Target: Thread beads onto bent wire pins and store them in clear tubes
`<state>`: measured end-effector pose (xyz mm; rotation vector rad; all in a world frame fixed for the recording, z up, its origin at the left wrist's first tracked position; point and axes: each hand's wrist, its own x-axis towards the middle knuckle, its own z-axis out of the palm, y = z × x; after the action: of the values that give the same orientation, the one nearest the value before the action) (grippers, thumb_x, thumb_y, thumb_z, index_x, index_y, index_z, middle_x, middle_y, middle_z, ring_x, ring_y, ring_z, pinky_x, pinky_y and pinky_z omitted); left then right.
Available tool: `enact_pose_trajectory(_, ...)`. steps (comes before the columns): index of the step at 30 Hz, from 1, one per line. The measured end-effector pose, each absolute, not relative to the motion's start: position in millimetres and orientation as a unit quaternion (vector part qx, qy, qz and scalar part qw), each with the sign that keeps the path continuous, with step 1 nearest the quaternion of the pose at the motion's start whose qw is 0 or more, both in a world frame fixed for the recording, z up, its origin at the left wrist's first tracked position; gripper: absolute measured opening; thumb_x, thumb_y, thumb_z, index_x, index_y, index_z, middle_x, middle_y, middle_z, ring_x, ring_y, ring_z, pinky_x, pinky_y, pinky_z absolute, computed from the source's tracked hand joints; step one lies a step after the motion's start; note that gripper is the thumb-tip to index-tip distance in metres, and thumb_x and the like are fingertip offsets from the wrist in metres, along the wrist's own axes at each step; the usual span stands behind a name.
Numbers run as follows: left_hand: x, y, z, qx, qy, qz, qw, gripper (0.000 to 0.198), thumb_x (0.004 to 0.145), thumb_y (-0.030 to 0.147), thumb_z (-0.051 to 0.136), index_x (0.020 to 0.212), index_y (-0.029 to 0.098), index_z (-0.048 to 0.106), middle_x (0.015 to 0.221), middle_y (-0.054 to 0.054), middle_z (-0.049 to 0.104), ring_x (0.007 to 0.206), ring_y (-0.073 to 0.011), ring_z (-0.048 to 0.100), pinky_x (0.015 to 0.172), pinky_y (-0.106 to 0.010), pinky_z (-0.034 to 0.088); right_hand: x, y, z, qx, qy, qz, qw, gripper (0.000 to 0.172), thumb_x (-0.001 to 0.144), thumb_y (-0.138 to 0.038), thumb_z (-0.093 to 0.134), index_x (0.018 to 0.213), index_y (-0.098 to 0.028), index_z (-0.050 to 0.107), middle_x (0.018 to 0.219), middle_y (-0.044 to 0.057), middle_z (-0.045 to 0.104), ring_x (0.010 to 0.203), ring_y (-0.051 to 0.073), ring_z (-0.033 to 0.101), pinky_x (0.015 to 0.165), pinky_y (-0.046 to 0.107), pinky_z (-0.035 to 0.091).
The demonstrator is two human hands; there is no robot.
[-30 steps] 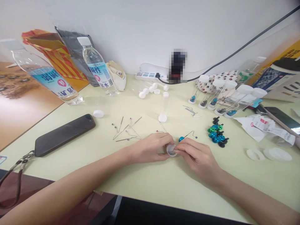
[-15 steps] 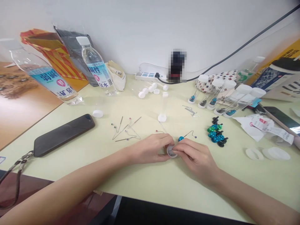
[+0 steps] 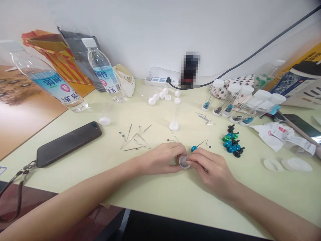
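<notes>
A small white round cap (image 3: 184,163), with dark specks or tiny parts inside, is held near the table's front. My left hand (image 3: 163,159) curls around its left side, thumb below and fingers above. My right hand (image 3: 212,167) is closed in a pinch, its fingertips at the cap's right rim; anything between them is hidden. Just beyond that hand lies a blue knob-like piece (image 3: 194,149) beside a thin bent metal rod (image 3: 204,143). Several bent rods with small coloured ends (image 3: 135,139) lie to the left. Blue, green and black pieces (image 3: 232,142) form a cluster at right.
A clear tube with white ends (image 3: 175,113) stands behind my hands. Several filled tubes (image 3: 228,100) are grouped back right, near crumpled paper (image 3: 281,135). Left are a phone (image 3: 69,144) and two water bottles (image 3: 105,73). A power strip (image 3: 160,80) lies against the wall.
Hardly anything differs. The right fingertips have shifted slightly at the cap's rim, and the view has moved a touch; both hands stay at the cap.
</notes>
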<state>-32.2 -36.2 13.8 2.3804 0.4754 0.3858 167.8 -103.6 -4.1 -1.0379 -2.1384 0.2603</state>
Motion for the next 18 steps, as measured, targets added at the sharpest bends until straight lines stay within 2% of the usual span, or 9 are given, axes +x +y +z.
enact_pose_trajectory(8,-31.7,-36.1,14.7,0.914,0.184,0.142,0.331,0.015,0.091,0.033,0.050,0.092,0.019,0.051,0.087,-0.004,0.060,0.080,-0.0150,0.055,0.074,-0.028,0.043,167.2,-102.7,-5.4,-0.407,-0.823,0.131,0.373,0.017,0.088,-0.004,0.049,0.090,-0.016,0.062,0.082,0.004,0.063,0.068,0.012,0.053,0.060,0.024,0.042)
enact_pose_trajectory(18,-31.4,-36.3,16.4,0.917,0.188,0.140,0.323,0.017,0.091,0.035,0.050,0.092,0.018,0.050,0.087,-0.003,0.059,0.078,-0.0142,0.054,0.073,-0.027,0.043,168.1,-102.1,-4.1,-0.414,-0.815,0.159,0.373,0.019,0.087,-0.003,0.048,0.088,-0.017,0.061,0.079,0.002,0.060,0.065,0.011,0.050,0.058,0.023,0.041)
